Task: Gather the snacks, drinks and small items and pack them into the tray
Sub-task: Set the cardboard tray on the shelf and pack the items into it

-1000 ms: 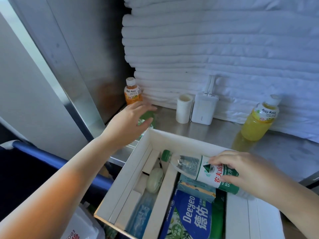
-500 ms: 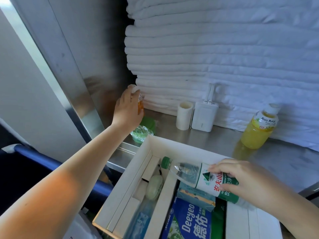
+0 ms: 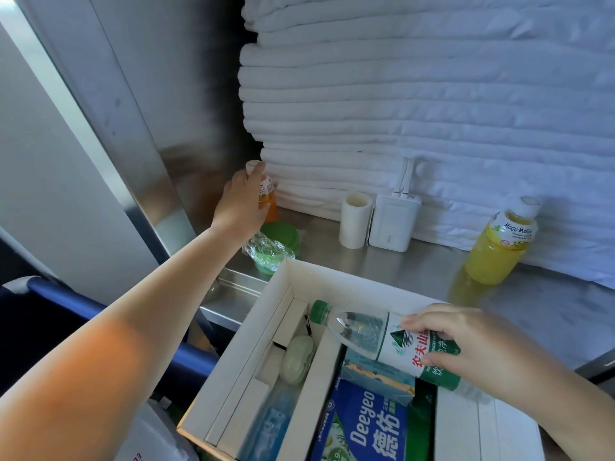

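Two bare forearms are seen, uncovered from the frame's lower edge to the wrists. The left hand (image 3: 238, 207) and right hand (image 3: 466, 344) are likewise bare. The fingers (image 3: 422, 319) are slender.

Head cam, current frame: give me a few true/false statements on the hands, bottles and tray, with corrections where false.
1. The left hand grips the orange juice bottle in the back left corner. True.
2. The right hand is empty. False: it holds the water bottle, which is tilted over the tray.
3. The yellow Mogu Mogu bottle lies in the tray. False: it stands upright on the counter, outside the tray.
4. The power bank stands beside the white roll, in front of the towels. True.
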Demonstrator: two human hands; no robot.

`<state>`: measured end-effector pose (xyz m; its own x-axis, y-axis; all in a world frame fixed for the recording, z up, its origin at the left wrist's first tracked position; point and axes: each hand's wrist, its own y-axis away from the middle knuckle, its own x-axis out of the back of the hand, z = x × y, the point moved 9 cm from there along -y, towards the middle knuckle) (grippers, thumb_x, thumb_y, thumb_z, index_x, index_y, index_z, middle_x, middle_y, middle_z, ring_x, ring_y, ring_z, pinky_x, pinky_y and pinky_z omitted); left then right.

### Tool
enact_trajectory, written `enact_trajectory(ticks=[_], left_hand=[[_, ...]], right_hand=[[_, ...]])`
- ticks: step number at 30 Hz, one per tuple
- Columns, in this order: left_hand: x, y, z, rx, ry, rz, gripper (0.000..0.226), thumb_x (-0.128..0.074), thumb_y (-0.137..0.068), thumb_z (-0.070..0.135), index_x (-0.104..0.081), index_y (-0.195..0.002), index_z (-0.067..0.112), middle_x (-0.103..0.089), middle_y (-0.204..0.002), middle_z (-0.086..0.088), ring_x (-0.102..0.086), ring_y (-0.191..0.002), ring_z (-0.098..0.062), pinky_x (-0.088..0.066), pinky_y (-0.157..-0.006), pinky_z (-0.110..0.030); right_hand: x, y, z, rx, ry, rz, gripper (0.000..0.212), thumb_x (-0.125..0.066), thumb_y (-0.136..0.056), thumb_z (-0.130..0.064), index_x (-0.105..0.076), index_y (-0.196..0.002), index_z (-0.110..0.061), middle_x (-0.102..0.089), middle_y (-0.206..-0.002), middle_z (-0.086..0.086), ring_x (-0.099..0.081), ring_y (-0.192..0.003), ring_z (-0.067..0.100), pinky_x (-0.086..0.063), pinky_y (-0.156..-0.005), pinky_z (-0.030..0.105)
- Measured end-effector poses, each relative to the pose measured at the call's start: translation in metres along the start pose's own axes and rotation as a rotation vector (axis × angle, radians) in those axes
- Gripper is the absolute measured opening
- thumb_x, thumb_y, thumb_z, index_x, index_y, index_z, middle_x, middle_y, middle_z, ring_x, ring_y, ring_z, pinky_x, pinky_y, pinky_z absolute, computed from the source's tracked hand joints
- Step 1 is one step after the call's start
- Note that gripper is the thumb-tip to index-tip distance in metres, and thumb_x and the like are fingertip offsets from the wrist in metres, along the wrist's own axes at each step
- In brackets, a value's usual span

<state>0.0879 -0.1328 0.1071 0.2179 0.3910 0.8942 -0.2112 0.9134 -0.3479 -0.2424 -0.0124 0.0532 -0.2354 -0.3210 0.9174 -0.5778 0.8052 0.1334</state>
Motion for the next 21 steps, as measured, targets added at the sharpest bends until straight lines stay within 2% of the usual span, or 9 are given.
enact_trajectory(ticks=[4, 7, 13, 18, 21], left_hand=[[0.005, -0.003, 0.004, -0.034, -0.027, 0.06, 0.066, -0.057, -0.088, 0.01, -0.027, -0.146, 0.023, -0.041, -0.135, -0.016, -0.04, -0.117, -0.038, -0.036, -0.097, -0.041], [0.009, -0.007, 0.011, -0.035, 0.03, 0.107, 0.058, -0.059, -0.088, 0.008, -0.035, -0.139, 0.023, -0.047, -0.131, -0.013, -0.045, -0.114, -0.035, -0.039, -0.093, -0.039], [0.004, -0.017, 0.023, -0.029, 0.113, 0.1, 0.058, -0.06, -0.084, 0.003, -0.04, -0.135, 0.022, -0.052, -0.124, -0.012, -0.05, -0.109, -0.033, -0.042, -0.089, -0.039], [0.0, -0.019, 0.038, -0.096, 0.149, 0.073, 0.057, -0.064, -0.083, 0.004, -0.042, -0.132, 0.023, -0.055, -0.121, -0.009, -0.053, -0.106, -0.028, -0.046, -0.084, -0.036], [0.002, -0.019, 0.039, -0.102, 0.182, 0.069, 0.053, -0.068, -0.082, 0.009, -0.045, -0.129, 0.022, -0.057, -0.118, -0.007, -0.056, -0.105, -0.026, -0.05, -0.086, -0.042]], right_hand=[[0.0, 0.0, 0.0, 0.002, 0.0, 0.002, 0.044, -0.073, -0.08, -0.035, -0.056, -0.118, -0.05, -0.045, -0.118, -0.043, -0.048, -0.109, -0.015, -0.039, -0.094, 0.013], [0.001, -0.001, -0.001, 0.002, -0.001, -0.004, 0.044, -0.073, -0.08, -0.035, -0.056, -0.117, -0.05, -0.045, -0.115, -0.044, -0.048, -0.11, -0.014, -0.04, -0.094, 0.014], [0.002, 0.0, -0.002, 0.015, -0.003, 0.004, 0.044, -0.072, -0.08, -0.033, -0.056, -0.117, -0.051, -0.036, -0.105, -0.051, -0.045, -0.109, -0.018, -0.036, -0.094, 0.008], [0.001, 0.0, -0.001, 0.014, -0.03, 0.011, 0.044, -0.074, -0.079, -0.032, -0.057, -0.114, -0.051, -0.042, -0.106, -0.049, -0.046, -0.105, -0.019, -0.033, -0.088, 0.001], [0.001, -0.001, 0.001, 0.003, -0.048, 0.014, 0.044, -0.074, -0.078, -0.031, -0.058, -0.113, -0.051, -0.048, -0.112, -0.044, -0.047, -0.106, -0.017, -0.037, -0.09, 0.007]])
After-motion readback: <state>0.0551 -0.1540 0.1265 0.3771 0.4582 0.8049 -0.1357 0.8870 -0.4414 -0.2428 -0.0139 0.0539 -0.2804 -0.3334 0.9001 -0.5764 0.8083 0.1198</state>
